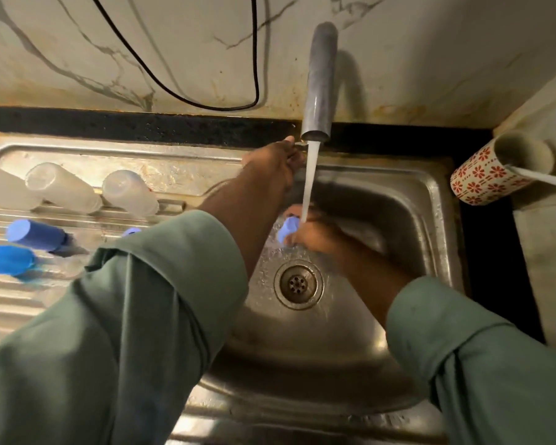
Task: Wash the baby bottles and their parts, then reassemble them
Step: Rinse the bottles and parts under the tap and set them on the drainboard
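My right hand (315, 234) grips a pale blue bottle part (288, 229) under the running water in the steel sink (424, 200). My left hand (275, 162) reaches up to the tap (320, 88), its fingers curled on the small handle beside the spout. Three clear bottles (61, 187) lie upside down in a row on the ribbed drainboard (16, 300). In front of them stand two blue caps (34, 234), and a smaller blue piece (130, 231) peeks out beside my left sleeve.
A drain (298, 283) sits in the middle of the basin. A cup with red flower print (488, 178) stands on the right ledge with a white handle sticking out. A black cable (206, 104) hangs on the marble wall behind.
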{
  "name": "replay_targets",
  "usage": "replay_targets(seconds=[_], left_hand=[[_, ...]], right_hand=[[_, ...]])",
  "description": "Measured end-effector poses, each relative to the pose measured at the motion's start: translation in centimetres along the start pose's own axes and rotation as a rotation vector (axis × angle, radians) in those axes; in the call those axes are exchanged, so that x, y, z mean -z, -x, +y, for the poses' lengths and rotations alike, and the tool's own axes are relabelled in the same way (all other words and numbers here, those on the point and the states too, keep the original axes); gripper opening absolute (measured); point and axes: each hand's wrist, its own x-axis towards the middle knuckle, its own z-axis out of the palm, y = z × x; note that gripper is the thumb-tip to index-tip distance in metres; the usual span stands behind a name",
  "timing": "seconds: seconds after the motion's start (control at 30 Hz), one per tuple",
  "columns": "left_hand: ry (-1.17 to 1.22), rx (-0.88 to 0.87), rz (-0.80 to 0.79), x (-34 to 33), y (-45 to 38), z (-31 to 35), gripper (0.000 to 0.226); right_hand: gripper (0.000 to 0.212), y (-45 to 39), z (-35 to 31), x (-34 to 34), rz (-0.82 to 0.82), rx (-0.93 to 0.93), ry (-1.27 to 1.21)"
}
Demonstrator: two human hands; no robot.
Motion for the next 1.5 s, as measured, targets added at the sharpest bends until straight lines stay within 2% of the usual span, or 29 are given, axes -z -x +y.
replay_targets(seconds=[0.03, 0.07, 0.13, 0.2, 0.4, 0.5, 0.53, 0.57, 0.63, 0.67, 0.7, 0.77, 0.8, 0.83, 0.9, 0.93, 0.97, 1.07, 1.1, 1.17, 1.2, 1.27, 1.3, 1.37, 1.4, 1.43, 1.5], left_hand=[[0.009, -0.002, 0.0, -0.1, 0.4, 0.1, 0.011], [0.009, -0.018, 0.006, -0.2, 0.8, 0.3, 0.011], [0.032, -0.089, -0.005, -0.6, 1.4, 0.8, 0.016], [-0.082, -0.166, -0.077, -1.1, 2.2, 0.9, 0.021], [-0.819, -0.434, -0.208, 0.2, 3.7, 2.1, 0.024], [-1.357, -0.631, -0.228, 3.1, 3.9, 1.1, 0.018], [-1.52, -0.646, -0.231, 4.5, 4.1, 0.1, 0.02], [-1.638, -0.62, -0.24, 5.9, 4.1, -1.1, 0.021], [-1.819, -0.515, -0.245, 9.0, 4.5, -4.0, 0.031], [-1.885, -0.476, -0.263, 10.4, 4.5, -5.2, 0.041], [-1.926, -0.456, -0.283, 11.9, 4.4, -6.3, 0.052], [-1.927, -0.422, -0.286, 14.0, 4.1, -7.6, 0.066], [-1.918, -0.413, -0.273, 14.9, 4.3, -8.0, 0.069], [-1.915, -0.418, -0.251, 15.5, 4.3, -8.2, 0.071], [-1.917, -0.433, -0.214, 16.5, 5.1, -8.3, 0.074], [-1.91, -0.438, -0.202, 16.8, 5.5, -8.2, 0.074], [-1.903, -0.448, -0.191, 17.4, 5.7, -8.1, 0.074], [-1.896, -0.502, -0.19, 18.9, 6.0, -6.9, 0.073], [-1.893, -0.518, -0.182, 19.2, 6.4, -6.3, 0.071], [-1.9, -0.539, -0.184, 20.2, 7.4, -5.1, 0.07], [-1.888, -0.553, -0.196, 20.9, 8.0, -4.5, 0.069], [-1.855, -0.645, -0.185, 21.8, 8.8, -3.0, 0.063], [-1.831, -0.685, -0.186, 22.7, 9.3, -2.1, 0.059], [-1.776, -0.727, -0.238, 24.6, 10.8, -0.3, 0.055], [-1.733, -0.749, -0.243, 25.7, 11.4, 0.6, 0.056], [-1.694, -0.776, -0.241, 27.0, 11.9, 1.8, 0.057], [-1.603, -0.833, -0.203, 31.5, 12.5, 4.7, 0.055]], right_hand=[[0.052, 0.4, 0.0, 0.3, 0.029, 0.098, 0.155], [0.048, 0.7, 0.0, 0.5, 0.07, 0.2, 0.192], [0.039, 1.7, 0.7, 0.8, 0.166, 0.38, 0.166], [0.046, 2.7, 0.9, 1.1, 0.235, 0.457, 0.162], [0.053, 5.8, -0.5, 3.1, 0.418, 0.489, 0.015], [0.054, 7.3, -1.0, 4.6, 0.674, 0.435, -0.072], [0.049, 7.8, -0.9, 4.2, 0.685, 0.412, -0.081], [0.042, 8.1, -0.6, 3.5, 0.603, 0.371, -0.079], [0.033, 9.0, 0.1, 1.6, 0.32, 0.207, 0.085], [0.036, 9.4, 0.4, 1.3, 0.305, 0.167, 0.129], [0.044, 9.5, 0.7, 1.3, 0.378, 0.165, 0.119], [0.053, 10.3, -0.1, 2.1, 0.685, 0.297, 0.057], [0.053, 10.7, -0.7, 1.8, 0.77, 0.322, 0.054], [0.048, 11.0, -1.1, 1.4, 0.753, 0.315, 0.071], [0.031, 11.6, -2.0, -0.6, 0.372, 0.125, 0.242], [0.026, 12.2, -2.4, -1.0, 0.277, 0.048, 0.292], [0.024, 12.3, -3.0, -1.1, 0.282, 0.012, 0.335], [0.034, 11.6, -4.0, -0.8, 0.711, 0.208, 0.199], [0.034, 11.7, -4.4, -1.1, 0.692, 0.216, 0.246], [0.024, 12.7, -4.6, -3.4, 0.405, 0.118, 0.449], [0.017, 13.1, -4.9, -4.2, 0.397, 0.082, 0.478], [0.019, 12.3, -5.5, -3.9, 0.65, 0.151, 0.339], [0.024, 11.9, -6.0, -4.2, 0.67, 0.152, 0.336], [0.017, 12.8, -8.1, -5.5, 0.452, 0.029, 0.47], [0.012, 13.0, -9.1, -5.9, 0.415, 0.0, 0.45], [0.013, 13.1, -10.4, -6.2, 0.467, 0.059, 0.411], [0.036, 13.5, -15.3, -7.4, 0.611, 0.232, 0.281]])
